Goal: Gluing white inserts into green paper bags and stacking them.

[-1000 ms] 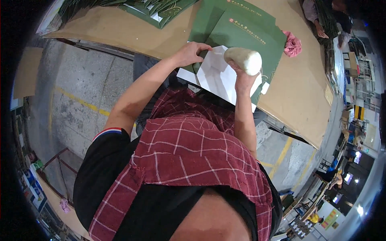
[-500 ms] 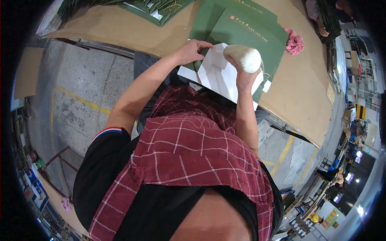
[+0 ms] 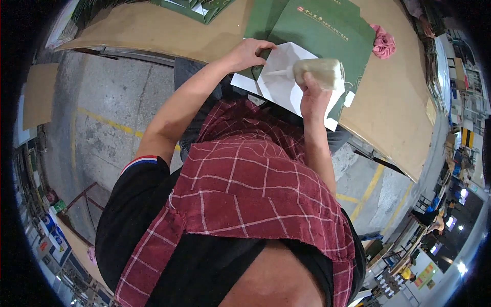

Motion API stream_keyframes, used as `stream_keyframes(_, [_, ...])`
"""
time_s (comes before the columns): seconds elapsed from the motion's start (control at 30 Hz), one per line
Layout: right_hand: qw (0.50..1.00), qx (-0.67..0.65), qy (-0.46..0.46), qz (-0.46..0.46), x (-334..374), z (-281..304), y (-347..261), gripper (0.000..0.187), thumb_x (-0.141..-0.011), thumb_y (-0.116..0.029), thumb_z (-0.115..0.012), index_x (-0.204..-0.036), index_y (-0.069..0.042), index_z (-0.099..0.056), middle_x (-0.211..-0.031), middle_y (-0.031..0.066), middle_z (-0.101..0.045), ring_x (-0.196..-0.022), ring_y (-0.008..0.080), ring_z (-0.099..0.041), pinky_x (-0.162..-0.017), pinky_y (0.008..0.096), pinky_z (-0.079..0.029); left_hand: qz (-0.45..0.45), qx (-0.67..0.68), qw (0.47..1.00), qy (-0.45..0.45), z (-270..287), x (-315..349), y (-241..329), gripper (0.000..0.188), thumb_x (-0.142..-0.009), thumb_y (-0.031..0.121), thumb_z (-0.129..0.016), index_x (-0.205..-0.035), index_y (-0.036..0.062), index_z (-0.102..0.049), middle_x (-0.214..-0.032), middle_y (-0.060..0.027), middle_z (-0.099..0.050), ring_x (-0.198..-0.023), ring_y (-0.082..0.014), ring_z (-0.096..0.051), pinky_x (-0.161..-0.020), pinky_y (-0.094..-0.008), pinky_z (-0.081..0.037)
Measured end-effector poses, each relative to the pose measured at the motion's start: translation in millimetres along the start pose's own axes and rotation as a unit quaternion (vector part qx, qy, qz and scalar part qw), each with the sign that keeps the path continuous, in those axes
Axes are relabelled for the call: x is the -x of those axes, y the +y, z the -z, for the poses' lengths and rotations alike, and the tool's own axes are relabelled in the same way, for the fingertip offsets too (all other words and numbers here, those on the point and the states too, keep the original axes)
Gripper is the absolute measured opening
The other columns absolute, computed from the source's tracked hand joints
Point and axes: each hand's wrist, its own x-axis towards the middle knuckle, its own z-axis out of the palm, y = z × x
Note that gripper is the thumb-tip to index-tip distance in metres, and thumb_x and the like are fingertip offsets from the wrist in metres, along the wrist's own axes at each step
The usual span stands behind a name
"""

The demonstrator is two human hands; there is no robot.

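Note:
My right hand (image 3: 314, 100) is wrapped round a cloudy, whitish squeeze bottle (image 3: 321, 73). The bottle is tipped on its side, and its thin nozzle points left over the folded white end of a green paper bag (image 3: 294, 94). Whether the tip touches the paper, I cannot tell. At the left edge of that white end rests my left hand (image 3: 250, 55), thumb and forefinger apart with a gap between them; its other fingers are partly hidden. More green paper bags (image 3: 327, 36) lie flat just beyond, overlapping one another.
A brown board-topped table (image 3: 394, 115) carries the work. On it, a crumpled pink cloth (image 3: 383, 43) lies right of the bags, and another green bag pile (image 3: 197, 9) sits at the far left. A person's hand (image 3: 425, 26) shows at the far right.
The bottle has swung from base-toward-me to lying sideways, so its nozzle now shows pointing left. My left hand stays at the bag's edge. The whole view has shifted slightly.

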Motion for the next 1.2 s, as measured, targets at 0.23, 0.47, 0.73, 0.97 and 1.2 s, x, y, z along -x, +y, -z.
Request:
stream_keyframes(0.23, [1.000, 0.009, 0.001, 0.002, -1, -13, 5, 0.042, -0.066, -0.001, -0.069, -0.104, 0.003, -0.050, -0.095, 0.0108, -0.057, -0.087, 0.0201, -0.055, -0.077, 0.0312, -0.045, -0.016, 0.000, 0.999, 0.041, -4, -1, -6, 0.048, -0.064, 0.001, -0.060, -0.111, 0.0064, -0.054, -0.093, -0.0090, -0.060, -0.076, -0.0166, -0.054, -0.073, -0.0287, -0.045])
stream_keyframes(0.47, [1.000, 0.026, 0.004, -0.003, 3, -17, 6, 0.039, -0.065, 0.000, -0.070, -0.100, 0.003, -0.053, -0.092, 0.0100, -0.059, -0.084, 0.0191, -0.056, -0.076, 0.0308, -0.046, -0.049, -0.002, 0.997, 0.061, -5, 0, -6, 0.047, -0.062, 0.002, -0.060, -0.109, 0.0058, -0.056, -0.083, -0.0089, -0.062, -0.069, -0.0171, -0.054, -0.067, -0.0282, -0.044])
stream_keyframes(0.73, [0.999, 0.036, 0.013, 0.021, 12, -10, -2, 0.038, -0.063, 0.000, -0.071, -0.097, 0.003, -0.055, -0.089, 0.0093, -0.060, -0.081, 0.0181, -0.056, -0.073, 0.0298, -0.046, -0.037, 0.013, 0.998, 0.045, -6, -2, -8, 0.048, -0.063, 0.002, -0.061, -0.110, 0.0062, -0.055, -0.082, -0.0084, -0.061, -0.067, -0.0152, -0.052, -0.064, -0.0272, -0.044])
stream_keyframes(0.97, [0.998, 0.058, 0.035, 0.011, 22, 0, -5, 0.041, -0.062, 0.000, -0.073, -0.098, 0.003, -0.055, -0.089, 0.0086, -0.060, -0.081, 0.0176, -0.056, -0.073, 0.0292, -0.046, -0.035, 0.005, 0.999, 0.039, -6, -2, -10, 0.046, -0.065, 0.003, -0.061, -0.110, 0.0086, -0.055, -0.085, -0.0106, -0.062, -0.075, -0.0190, -0.057, -0.070, -0.0289, -0.046])
stream_keyframes(1.2, [0.997, 0.065, 0.048, 0.015, 34, 8, -8, 0.040, -0.061, -0.001, -0.074, -0.097, 0.002, -0.056, -0.087, 0.0077, -0.060, -0.080, 0.0172, -0.056, -0.072, 0.0288, -0.047, 0.015, -0.048, 0.999, 0.016, -4, -1, 0, 0.046, -0.070, -0.002, -0.059, -0.115, 0.0101, -0.053, -0.105, -0.0039, -0.058, -0.095, -0.0152, -0.054, -0.085, -0.0298, -0.043])
